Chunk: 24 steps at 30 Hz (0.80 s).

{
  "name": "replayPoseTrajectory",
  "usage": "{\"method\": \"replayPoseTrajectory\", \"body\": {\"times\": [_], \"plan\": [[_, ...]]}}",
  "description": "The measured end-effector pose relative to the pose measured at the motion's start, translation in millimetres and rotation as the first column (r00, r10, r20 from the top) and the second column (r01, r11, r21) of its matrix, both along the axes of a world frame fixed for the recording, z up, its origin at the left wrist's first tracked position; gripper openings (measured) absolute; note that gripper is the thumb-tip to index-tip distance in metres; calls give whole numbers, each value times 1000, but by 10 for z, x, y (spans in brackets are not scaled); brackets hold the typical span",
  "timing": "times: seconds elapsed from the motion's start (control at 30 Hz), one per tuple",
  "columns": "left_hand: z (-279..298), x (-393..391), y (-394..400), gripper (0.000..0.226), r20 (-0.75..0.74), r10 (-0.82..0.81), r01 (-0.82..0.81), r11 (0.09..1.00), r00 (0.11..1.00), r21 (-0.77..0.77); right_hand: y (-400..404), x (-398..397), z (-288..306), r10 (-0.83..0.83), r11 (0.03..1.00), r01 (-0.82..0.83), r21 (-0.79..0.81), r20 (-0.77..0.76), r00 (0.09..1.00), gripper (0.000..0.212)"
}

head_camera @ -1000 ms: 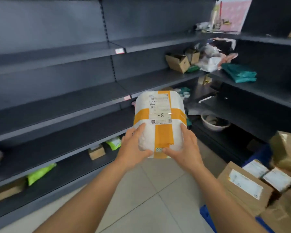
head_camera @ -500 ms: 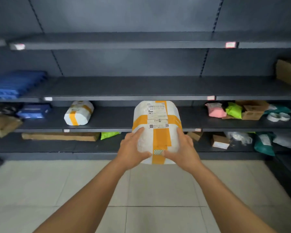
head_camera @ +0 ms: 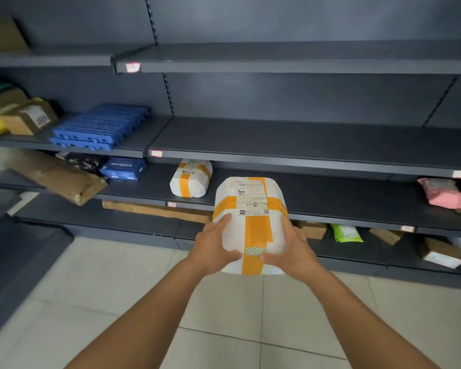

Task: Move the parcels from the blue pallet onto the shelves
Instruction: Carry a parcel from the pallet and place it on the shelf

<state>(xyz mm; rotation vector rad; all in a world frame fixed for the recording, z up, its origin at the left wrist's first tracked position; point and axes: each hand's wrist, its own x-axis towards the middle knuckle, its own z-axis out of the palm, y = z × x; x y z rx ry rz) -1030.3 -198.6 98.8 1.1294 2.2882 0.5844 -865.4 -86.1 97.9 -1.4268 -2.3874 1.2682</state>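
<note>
While we face the shelves, our left hand [head_camera: 215,245] and right hand [head_camera: 294,248] grip a parcel [head_camera: 250,225] in the air.

Beyond it, a matching parcel [head_camera: 190,177] lies on the shelf [head_camera: 330,194], blue pallets [head_camera: 101,126] higher up.

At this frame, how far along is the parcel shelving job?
Partly done: a matching white parcel with orange tape and a pink parcel already lie on the shelf. In hand: the left hand and right hand grip another taped parcel before it, not yet placed. The pallet is out of view, so the remainder is unknown.
</note>
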Motion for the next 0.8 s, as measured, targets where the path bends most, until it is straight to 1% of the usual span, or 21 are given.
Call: {"method": "replayPoseTrajectory", "body": {"times": [0.23,0.37,0.47,0.57,0.7,0.8], "plan": [[-253,-653,258,93,25,7,-5,998,1000,-61,313,-681,-326,49,998,-49,-40,3,999,104],[-454,-1025,634,98,5,7,-7,991,1000,-130,686,-1095,-587,85,992,-86,-90,-8,996,103],[-683,-1324,978,101,-9,29,-30,985,1000,-169,1045,-1407,-804,101,989,-99,-107,14,995,103],[-931,-1603,1339,100,-18,18,-22,981,1000,-190,1392,-1688,-1031,108,987,-104,-125,30,994,101],[-1342,-1955,1788,97,-4,-8,8,982,1000,-189,1824,-2001,-1417,121,986,-115,-125,45,992,98],[-1650,-2188,2057,94,-8,-19,17,986,1000,-167,2095,-2233,-1734,114,987,-110,-119,29,993,98]]}}
